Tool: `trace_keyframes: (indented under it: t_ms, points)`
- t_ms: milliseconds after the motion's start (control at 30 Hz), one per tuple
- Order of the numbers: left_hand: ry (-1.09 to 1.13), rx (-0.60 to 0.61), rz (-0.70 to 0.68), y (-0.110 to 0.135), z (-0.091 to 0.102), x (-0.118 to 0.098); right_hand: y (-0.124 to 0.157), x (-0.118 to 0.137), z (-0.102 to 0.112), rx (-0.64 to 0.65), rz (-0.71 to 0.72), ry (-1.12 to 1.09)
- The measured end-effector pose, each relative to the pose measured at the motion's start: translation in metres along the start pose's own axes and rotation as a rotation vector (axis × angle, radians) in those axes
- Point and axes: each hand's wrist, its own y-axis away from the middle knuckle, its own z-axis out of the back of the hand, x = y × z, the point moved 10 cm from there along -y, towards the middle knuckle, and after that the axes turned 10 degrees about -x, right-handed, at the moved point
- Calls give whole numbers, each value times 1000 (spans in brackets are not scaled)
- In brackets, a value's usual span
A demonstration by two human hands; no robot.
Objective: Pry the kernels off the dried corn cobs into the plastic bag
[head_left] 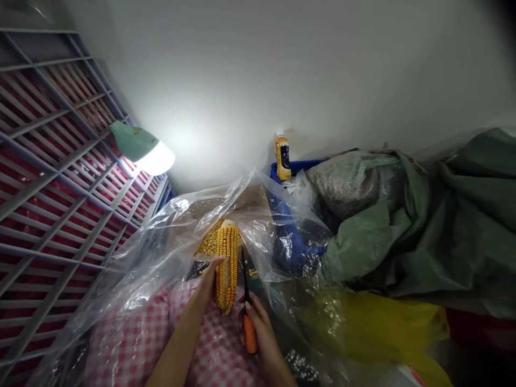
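Note:
My left hand (207, 285) grips a dry yellow corn cob (226, 267) and holds it upright over a clear plastic bag (169, 236). A strip along the cob's middle is bare of kernels. My right hand (260, 328) is closed on the orange handle of a tool (246, 301). Its thin dark blade points up along the cob's right side. A heap of loose kernels (209, 242) lies inside the bag just behind the cob. Pink checked cloth (161, 333) covers my lap beneath both hands.
Stacked blue-grey crates (52, 177) rise at the left, with a lit green lamp (141, 148) clipped to them. A yellow bottle (282, 157) stands on a blue crate (288, 226) by the white wall. Green sacks (423, 236) and a yellow bag (374, 328) pile up at the right.

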Motion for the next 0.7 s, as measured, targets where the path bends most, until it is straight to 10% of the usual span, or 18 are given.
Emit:
trace_keyframes:
  t_ms: [700]
  points:
    - [84,104,48,-16,-2,-2,5,5,-1,-42,-24,98]
